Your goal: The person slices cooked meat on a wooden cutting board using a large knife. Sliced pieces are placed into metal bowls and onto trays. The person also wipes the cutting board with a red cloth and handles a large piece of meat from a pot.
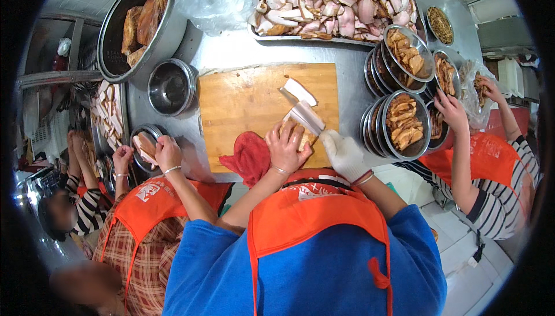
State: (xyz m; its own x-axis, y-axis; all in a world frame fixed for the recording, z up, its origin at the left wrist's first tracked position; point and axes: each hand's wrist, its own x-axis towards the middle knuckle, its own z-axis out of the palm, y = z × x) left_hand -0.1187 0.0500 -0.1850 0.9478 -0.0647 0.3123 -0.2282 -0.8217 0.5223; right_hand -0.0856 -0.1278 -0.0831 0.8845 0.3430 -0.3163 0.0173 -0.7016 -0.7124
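Observation:
My bare left hand [286, 147] presses a piece of cooked pork [308, 139] down on a wooden cutting board [238, 99], fingers spread over its top. In a white knit glove, my right hand [346, 153] grips a knife, its handle hidden by the glove. The broad knife blade [308, 117] lies against the far side of the pork, just beyond my left fingertips. Past the blade, a pale cut slice of pork [300, 92] lies flat on the board. A crumpled red cloth [247, 155] rests at the board's near edge, left of my left hand.
A tray of sliced pork [338, 3] stands beyond the board. On the right are stacked bowls of sliced meat [405, 125]; on the left, empty steel bowls [171, 88] and a large pot [175, 34] holding pork chunks. Co-workers' hands [168, 153] work close on both sides.

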